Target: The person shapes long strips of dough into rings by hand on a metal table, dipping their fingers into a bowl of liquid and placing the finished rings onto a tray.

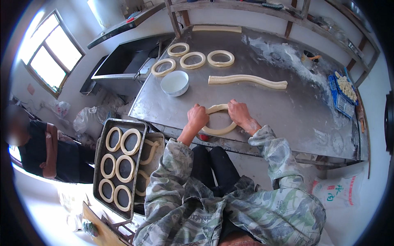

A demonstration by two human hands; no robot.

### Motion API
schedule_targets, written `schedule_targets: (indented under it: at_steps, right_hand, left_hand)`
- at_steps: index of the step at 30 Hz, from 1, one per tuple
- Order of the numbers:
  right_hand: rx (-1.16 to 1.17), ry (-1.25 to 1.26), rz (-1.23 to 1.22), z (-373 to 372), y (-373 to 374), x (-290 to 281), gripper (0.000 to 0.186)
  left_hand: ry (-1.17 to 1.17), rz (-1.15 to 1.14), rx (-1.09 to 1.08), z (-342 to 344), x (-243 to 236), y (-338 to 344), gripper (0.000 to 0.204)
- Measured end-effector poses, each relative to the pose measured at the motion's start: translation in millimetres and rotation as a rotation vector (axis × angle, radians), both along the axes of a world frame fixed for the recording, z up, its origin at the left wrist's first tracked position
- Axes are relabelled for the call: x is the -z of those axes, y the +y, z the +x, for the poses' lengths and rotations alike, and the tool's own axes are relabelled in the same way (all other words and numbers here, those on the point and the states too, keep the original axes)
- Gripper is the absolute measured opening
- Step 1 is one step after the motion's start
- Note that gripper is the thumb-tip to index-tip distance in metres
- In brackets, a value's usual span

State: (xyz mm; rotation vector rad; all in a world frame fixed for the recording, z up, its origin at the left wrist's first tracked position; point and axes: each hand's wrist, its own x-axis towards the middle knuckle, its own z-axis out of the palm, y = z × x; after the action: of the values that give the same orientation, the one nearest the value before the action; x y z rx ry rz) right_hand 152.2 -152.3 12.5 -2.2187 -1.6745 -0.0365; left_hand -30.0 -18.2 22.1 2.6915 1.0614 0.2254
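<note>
A dough ring point(220, 131) lies on the near edge of the metal worktable point(271, 117). My left hand point(198, 116) pinches the ring at its far left side. My right hand point(239, 114) is closed on the ring's far right side, so the fingertips of both hands are partly hidden. A smooth arc of dough shows between the two hands. Just beyond them lies a long, slightly wavy dough strip point(247, 81). To the left of that strip stands a white bowl point(175, 84), which looks to hold clear liquid.
Several dough rings point(221, 58) rest behind the bowl. A flat dough strip point(217, 29) lies along the far edge. On my left, a dark tray point(139, 164) carries several rings. Blue packaging point(341, 98) with dough bits sits right. A person point(49, 149) stands at the left.
</note>
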Motion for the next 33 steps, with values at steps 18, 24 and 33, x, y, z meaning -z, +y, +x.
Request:
schedule_targets:
  at_steps: [18,24,33]
  right_hand:
    - [-0.413,0.184,0.313,-27.8,-64.6,-4.6,0.032]
    - [-0.387,0.320,0.104,-40.5,-39.5,3.2,0.029]
    - [-0.475,0.054,0.315,-40.2,-43.1,15.6,0.018]
  left_hand:
    - [-0.378,0.095,0.493,-50.6,15.7,-46.8,0.025]
    - [-0.466,0.158,0.504,-43.7,26.7,-50.2,0.017]
    - [-0.426,0.195,0.518,-46.9,23.3,-55.7,0.022]
